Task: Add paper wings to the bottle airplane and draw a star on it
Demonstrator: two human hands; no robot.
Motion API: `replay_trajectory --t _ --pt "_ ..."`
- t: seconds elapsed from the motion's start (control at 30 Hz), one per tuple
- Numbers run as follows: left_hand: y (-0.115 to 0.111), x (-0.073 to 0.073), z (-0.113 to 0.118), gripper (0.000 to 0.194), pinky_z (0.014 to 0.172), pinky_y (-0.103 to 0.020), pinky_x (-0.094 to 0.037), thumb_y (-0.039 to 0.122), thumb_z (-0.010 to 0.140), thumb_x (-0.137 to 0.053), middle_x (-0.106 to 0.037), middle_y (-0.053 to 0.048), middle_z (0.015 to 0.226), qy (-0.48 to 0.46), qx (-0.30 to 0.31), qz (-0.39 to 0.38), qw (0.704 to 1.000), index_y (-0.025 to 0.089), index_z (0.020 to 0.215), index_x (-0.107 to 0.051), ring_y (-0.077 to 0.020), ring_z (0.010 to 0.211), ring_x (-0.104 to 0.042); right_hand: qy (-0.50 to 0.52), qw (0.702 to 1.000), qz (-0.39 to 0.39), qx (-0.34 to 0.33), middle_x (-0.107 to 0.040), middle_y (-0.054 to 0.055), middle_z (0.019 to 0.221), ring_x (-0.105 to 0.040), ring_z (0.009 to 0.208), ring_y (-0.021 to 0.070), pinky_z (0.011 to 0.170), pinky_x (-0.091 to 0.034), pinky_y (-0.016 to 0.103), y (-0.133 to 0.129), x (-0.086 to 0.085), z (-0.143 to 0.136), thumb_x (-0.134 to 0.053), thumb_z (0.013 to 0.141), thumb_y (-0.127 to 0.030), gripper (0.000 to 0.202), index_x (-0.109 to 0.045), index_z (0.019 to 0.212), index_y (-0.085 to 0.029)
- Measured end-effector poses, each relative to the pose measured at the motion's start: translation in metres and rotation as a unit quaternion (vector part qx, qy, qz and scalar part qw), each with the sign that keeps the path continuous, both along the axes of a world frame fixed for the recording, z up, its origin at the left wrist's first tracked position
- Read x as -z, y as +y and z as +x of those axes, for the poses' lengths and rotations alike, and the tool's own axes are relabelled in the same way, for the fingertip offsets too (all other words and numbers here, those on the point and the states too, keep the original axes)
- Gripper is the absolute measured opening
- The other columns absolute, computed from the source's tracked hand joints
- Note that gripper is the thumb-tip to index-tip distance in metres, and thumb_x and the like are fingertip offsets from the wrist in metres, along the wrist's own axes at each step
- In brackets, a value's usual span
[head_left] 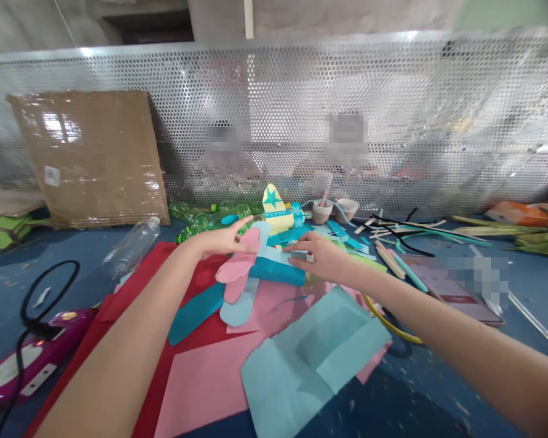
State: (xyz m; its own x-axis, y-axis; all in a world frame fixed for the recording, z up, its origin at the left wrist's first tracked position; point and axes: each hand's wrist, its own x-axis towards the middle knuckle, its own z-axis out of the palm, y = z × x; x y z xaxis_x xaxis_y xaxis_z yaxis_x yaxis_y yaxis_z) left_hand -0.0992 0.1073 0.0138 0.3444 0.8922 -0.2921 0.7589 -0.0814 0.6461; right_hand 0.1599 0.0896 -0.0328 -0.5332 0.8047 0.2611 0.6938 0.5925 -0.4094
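Pink paper petals (240, 267) meet the left hand (231, 238), whose thumb and forefinger spread apart; its hold cannot be told. The right hand (317, 255) bends its fingers at the blue paper piece (278, 272) behind them, grip unclear. The step seems to be adjusting these parts; the next move likely calls for steady, light pressure. Around lie a pale-blue sheet (296, 371) and red paper (139, 292) on the tabletop (442, 389).
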Motion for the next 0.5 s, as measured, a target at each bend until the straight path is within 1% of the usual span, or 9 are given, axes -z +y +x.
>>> replay_trajectory --t 0.07,0.13,0.23,0.33,0.4,0.5 --pt "-0.002 -0.002 -0.001 0.112 0.089 -0.036 -0.047 0.057 0.07 -0.068 -0.057 -0.015 0.134 -0.01 0.003 -0.013 1.0 0.03 0.153 0.002 -0.0273 0.113 -0.061 -0.015 1.0 -0.003 -0.007 -0.058 0.011 0.105 -0.06 0.093 0.0238 0.09 -0.047 0.041 -0.001 -0.003 0.0 -0.057 0.089 -0.031 0.033 -0.069 0.119 -0.025" --pt "-0.004 -0.004 -0.001 0.11 0.087 -0.035 -0.048 0.057 0.07 -0.068 -0.058 -0.014 0.132 -0.014 0.005 -0.019 1.0 0.03 0.152 0.0 -0.0277 0.115 -0.059 -0.037 0.999 -0.002 -0.017 -0.06 0.012 0.107 -0.06 0.095 0.0246 0.09 -0.047 0.042 -0.003 -0.005 0.0 -0.055 0.09 -0.03 0.033 -0.068 0.121 -0.024" --pt "-0.005 -0.006 -0.003 0.108 0.085 -0.034 -0.048 0.057 0.07 -0.068 -0.055 -0.014 0.134 -0.004 0.009 -0.024 1.0 0.03 0.152 -0.004 -0.0285 0.119 -0.055 -0.067 0.997 0.009 -0.038 -0.064 0.012 0.106 -0.058 0.103 0.0279 0.092 -0.045 0.044 -0.004 -0.008 0.002 -0.053 0.091 -0.028 0.034 -0.066 0.122 -0.024" --pt "-0.007 -0.008 -0.004 0.101 0.085 -0.033 -0.048 0.058 0.07 -0.066 -0.053 -0.012 0.136 0.004 0.016 -0.029 0.999 0.032 0.152 -0.013 -0.028 0.12 -0.053 -0.069 0.996 0.019 -0.052 -0.066 0.013 0.106 -0.058 0.106 0.0295 0.092 -0.045 0.045 -0.004 -0.009 0.006 -0.052 0.092 -0.026 0.035 -0.065 0.124 -0.022" --pt "-0.008 -0.008 -0.001 0.097 0.085 -0.032 -0.048 0.054 0.071 -0.066 -0.053 -0.011 0.135 -0.01 0.013 -0.04 0.999 0.031 0.151 -0.016 -0.0266 0.119 -0.054 -0.06 0.997 0.013 -0.049 -0.066 0.013 0.105 -0.058 0.106 0.0294 0.093 -0.045 0.045 -0.003 -0.01 0.009 -0.053 0.091 -0.024 0.034 -0.065 0.122 -0.022" --pt "-0.011 -0.005 0.011 0.095 0.083 -0.031 -0.049 0.05 0.073 -0.065 -0.054 -0.013 0.134 -0.031 0.003 -0.044 0.999 0.027 0.151 -0.017 -0.0252 0.115 -0.057 -0.04 0.999 -0.005 -0.03 -0.067 0.011 0.105 -0.061 0.101 0.0275 0.09 -0.046 0.043 0.003 -0.013 0.017 -0.055 0.088 -0.02 0.033 -0.062 0.121 -0.021"
